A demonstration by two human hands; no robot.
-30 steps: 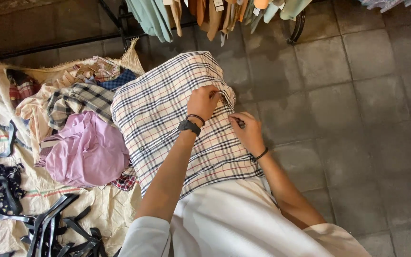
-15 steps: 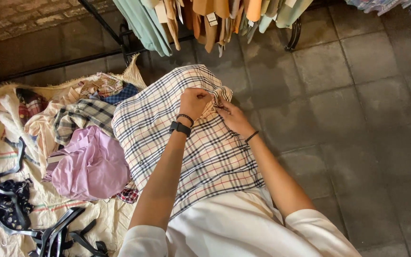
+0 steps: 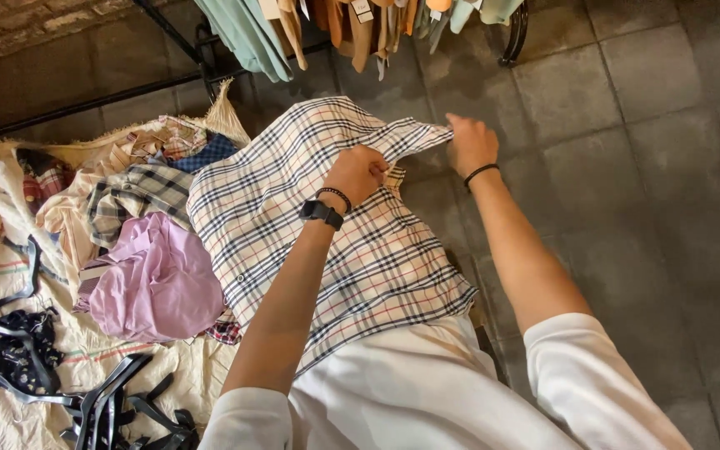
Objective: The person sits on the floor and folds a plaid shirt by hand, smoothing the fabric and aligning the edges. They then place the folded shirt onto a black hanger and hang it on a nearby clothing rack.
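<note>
Two hands work one plaid shirt (image 3: 293, 208), which hangs in front of the person, draped over the pile at the left, w/ its hem near the white T-shirt (image 3: 410, 400). The left hand (image 3: 358, 173), w/ a black watch (image 3: 321, 213) and a band at the wrist, is clenched on a bunch of fabric near the collar. The right hand (image 3: 470, 143) pinches the far right edge of the same shirt and draws it out to the right. To do this well, I'd judge: keep both grips firm at the top edge, pull evenly so the cloth spreads flat, and lift it off the lilac garment (image 3: 156, 283) and the other clothes heaped on the cream sheet (image 3: 10, 275), so nothing snags. Black hangers (image 3: 85, 400) lie near left, and a rack of hung clothes (image 3: 352, 25) is at the far side over the grey tile floor (image 3: 652, 167). Vs. 0.5 s ago: the hands were close together at the collar, now they're apart, the right one gone further right, and the top edge is stretched between them.
</note>
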